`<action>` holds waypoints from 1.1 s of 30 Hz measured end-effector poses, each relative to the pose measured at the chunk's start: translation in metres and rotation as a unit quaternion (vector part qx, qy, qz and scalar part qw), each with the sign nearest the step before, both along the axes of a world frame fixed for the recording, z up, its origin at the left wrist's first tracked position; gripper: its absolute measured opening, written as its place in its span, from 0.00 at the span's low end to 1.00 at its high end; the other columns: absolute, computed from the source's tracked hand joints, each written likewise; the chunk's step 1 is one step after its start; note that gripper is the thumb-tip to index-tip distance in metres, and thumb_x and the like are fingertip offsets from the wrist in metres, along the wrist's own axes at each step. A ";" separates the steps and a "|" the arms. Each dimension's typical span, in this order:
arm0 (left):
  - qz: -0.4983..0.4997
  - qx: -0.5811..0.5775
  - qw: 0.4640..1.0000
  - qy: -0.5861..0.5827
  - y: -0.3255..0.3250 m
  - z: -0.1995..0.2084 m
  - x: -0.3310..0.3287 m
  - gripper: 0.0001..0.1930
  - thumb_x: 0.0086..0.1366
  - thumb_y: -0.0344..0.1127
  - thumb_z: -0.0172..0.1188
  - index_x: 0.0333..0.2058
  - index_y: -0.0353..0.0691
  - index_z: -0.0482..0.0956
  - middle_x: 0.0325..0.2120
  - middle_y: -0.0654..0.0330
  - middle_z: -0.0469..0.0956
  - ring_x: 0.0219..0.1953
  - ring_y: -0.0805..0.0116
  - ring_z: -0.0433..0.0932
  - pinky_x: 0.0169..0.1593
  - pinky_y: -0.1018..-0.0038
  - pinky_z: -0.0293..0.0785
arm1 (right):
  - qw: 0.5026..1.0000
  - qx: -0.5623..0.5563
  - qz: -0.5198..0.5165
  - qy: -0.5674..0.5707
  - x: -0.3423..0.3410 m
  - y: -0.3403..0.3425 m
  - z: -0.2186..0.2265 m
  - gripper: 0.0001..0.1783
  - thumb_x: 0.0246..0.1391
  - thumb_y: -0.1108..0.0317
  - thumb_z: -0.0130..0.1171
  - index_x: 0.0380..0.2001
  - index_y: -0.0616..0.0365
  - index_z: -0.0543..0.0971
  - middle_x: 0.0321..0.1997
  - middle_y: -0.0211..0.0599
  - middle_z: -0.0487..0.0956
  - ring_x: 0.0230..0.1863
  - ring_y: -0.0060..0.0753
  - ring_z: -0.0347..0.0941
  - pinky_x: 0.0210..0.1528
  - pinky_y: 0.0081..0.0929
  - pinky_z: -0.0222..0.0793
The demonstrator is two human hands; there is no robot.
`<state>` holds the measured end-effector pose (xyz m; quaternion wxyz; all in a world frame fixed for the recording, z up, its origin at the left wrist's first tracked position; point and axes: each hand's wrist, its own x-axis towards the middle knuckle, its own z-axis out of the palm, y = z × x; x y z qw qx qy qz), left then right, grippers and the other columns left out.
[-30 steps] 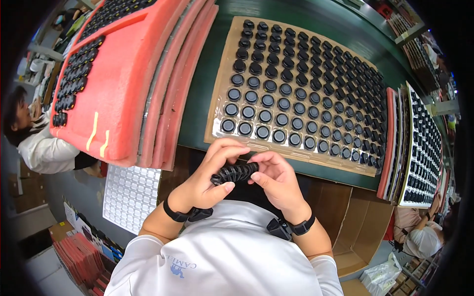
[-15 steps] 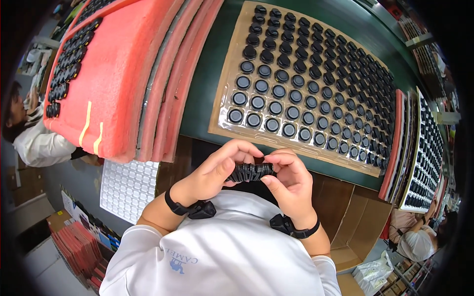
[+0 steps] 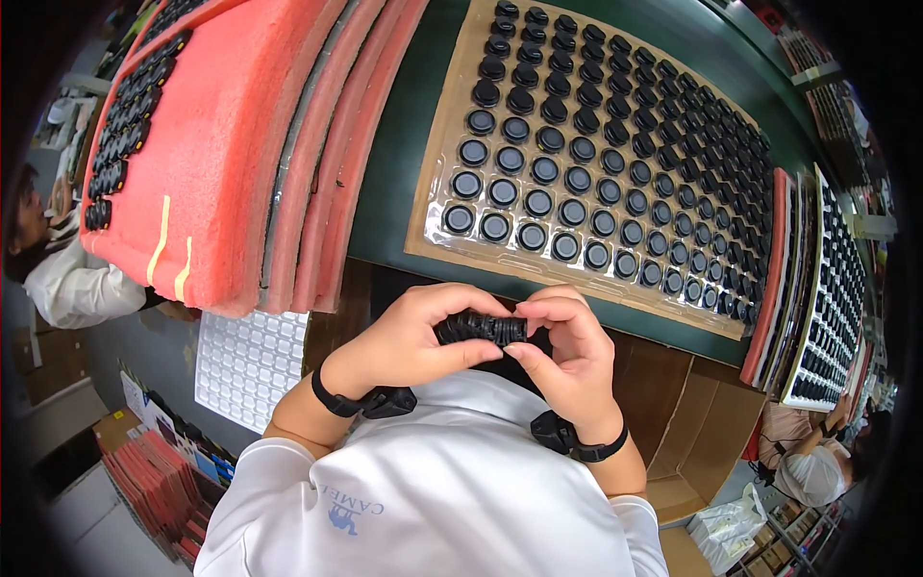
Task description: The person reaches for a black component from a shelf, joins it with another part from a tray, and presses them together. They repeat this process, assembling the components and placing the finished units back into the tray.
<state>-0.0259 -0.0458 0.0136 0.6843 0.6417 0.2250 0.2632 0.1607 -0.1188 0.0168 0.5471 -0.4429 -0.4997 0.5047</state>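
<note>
A short row of thin black rings [image 3: 473, 329], stacked face to face, lies sideways between my hands, just above my shirt front. My left hand [image 3: 413, 332] wraps round it, the thumb along the near side and the fingers over the far side. At the stack's right end, the thumb and fingertips of my right hand [image 3: 573, 354] pinch the last rings. Beyond them is a clear plastic tray [image 3: 437, 223] full of round black parts in rows. Those in the nearer rows show grey round faces; the farther ones look all black and stand taller.
The tray lies on brown cardboard [image 3: 419, 240] on a green table [image 3: 385, 226]. Thick red foam sheets [image 3: 231, 144] stand at the left; more trays [image 3: 812, 337] are stacked at right. A white empty-celled tray [image 3: 252, 370] sits lower left, an open carton [image 3: 687, 438] lower right. Other people are at both sides.
My left thumb has come down from its raised position and now presses along the near side of the stack. The ring stack has shifted slightly left; my right fingertips stay at its right end.
</note>
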 end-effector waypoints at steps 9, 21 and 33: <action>-0.018 0.024 0.997 0.072 0.002 0.008 0.006 0.16 0.52 0.26 0.63 0.41 0.33 0.73 0.37 0.56 0.76 0.39 0.70 0.75 0.43 0.75 0.70 | 0.987 0.069 0.003 -0.144 0.009 0.002 0.007 0.17 0.40 0.80 0.63 0.38 0.64 0.75 0.36 0.39 0.71 0.36 0.31 0.68 0.39 0.24 0.66; -0.014 -0.055 0.998 0.005 0.001 -0.004 0.004 0.14 0.59 0.32 0.58 0.41 0.32 0.70 0.34 0.57 0.74 0.37 0.66 0.73 0.44 0.73 0.68 | 0.994 0.020 0.027 -0.108 0.010 0.013 0.015 0.16 0.44 0.74 0.62 0.39 0.64 0.74 0.34 0.39 0.72 0.33 0.33 0.69 0.37 0.27 0.67; 0.048 -0.212 0.966 -0.143 0.013 -0.008 -0.018 0.13 0.58 0.37 0.60 0.36 0.37 0.67 0.31 0.58 0.72 0.34 0.68 0.73 0.40 0.76 0.68 | 0.902 -0.248 0.067 0.346 -0.002 0.035 -0.011 0.13 0.54 0.69 0.52 0.41 0.65 0.71 0.35 0.40 0.72 0.33 0.31 0.69 0.38 0.26 0.66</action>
